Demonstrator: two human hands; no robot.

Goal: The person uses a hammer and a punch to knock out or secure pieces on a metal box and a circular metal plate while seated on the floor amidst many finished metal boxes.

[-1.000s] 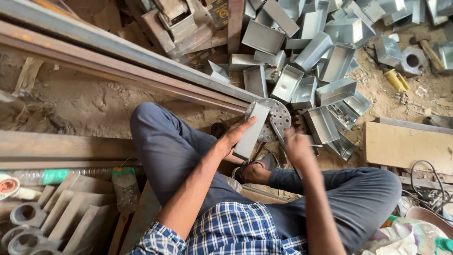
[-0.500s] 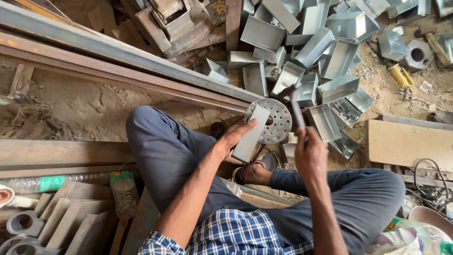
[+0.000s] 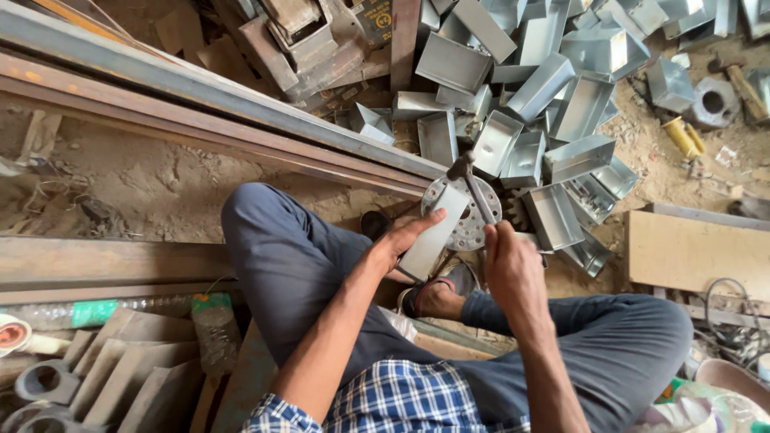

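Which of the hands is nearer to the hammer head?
Right. The right hand grips the handle just below the hammer head. The left hand holds the metal strip further to the left and lower.

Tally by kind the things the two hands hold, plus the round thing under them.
Hammer: 1, in the right hand
Metal strip: 1, in the left hand
Holed disc: 1, under the strip
Total: 3
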